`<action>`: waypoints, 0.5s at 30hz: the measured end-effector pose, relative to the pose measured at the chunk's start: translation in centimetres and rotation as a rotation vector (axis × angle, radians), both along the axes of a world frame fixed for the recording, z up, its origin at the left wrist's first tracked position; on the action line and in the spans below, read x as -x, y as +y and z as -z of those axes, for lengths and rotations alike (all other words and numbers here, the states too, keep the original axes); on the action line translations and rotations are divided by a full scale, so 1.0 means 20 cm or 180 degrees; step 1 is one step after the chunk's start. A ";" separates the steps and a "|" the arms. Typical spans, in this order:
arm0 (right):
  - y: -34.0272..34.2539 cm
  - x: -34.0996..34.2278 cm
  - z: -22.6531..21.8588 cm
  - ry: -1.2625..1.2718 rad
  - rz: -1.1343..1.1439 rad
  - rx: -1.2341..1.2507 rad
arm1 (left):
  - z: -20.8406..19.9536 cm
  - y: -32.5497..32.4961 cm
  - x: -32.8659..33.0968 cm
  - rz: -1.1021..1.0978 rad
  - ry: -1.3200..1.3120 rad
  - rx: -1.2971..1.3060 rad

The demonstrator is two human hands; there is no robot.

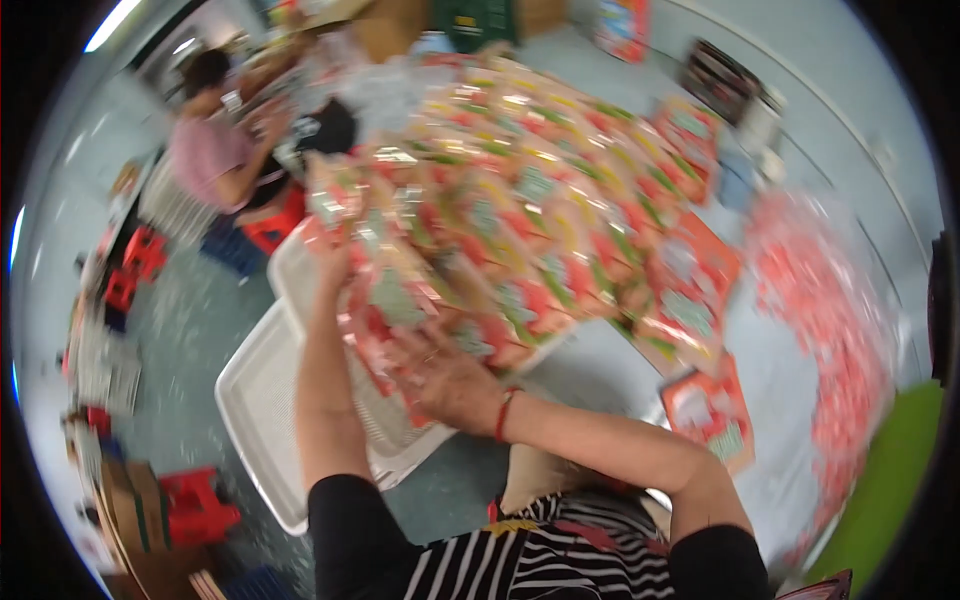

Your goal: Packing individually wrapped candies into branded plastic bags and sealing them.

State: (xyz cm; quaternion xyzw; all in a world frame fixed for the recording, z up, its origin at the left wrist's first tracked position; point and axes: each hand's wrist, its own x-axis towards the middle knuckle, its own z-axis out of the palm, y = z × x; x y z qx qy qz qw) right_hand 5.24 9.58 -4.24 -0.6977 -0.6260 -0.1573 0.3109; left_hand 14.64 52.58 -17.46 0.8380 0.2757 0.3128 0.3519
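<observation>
Packets (390,288) lie between, and touch, left hand (328,246) and right hand (447,386); blur hides whether either clasps.

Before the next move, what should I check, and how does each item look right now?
1. Left hand at the packets: ok, it is at the pile's left edge.
2. Right hand at the packets: ok, it is on those at the near left.
3. Firm grip: cannot tell; both hands are blurred.
4. Packets all lined up: not ok; an orange-red packet at the lower right lies askew.
5. Bag of pink pieces apart from the hands: ok, it is at far right.
6. Co-worker apart from the hands: ok, at upper left.
</observation>
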 end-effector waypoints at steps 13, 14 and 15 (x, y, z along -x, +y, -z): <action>-1.39 0.47 0.21 0.1258 0.1697 0.0159 | -0.55 -0.27 -0.31 0.1328 0.0807 0.0799; -1.46 0.51 0.19 0.1251 0.1780 0.0052 | -0.59 -0.18 -0.24 0.1660 0.0190 0.1090; -1.54 0.53 0.19 0.1258 0.1989 -0.0122 | -0.65 -0.31 -0.32 0.1707 0.0238 0.1128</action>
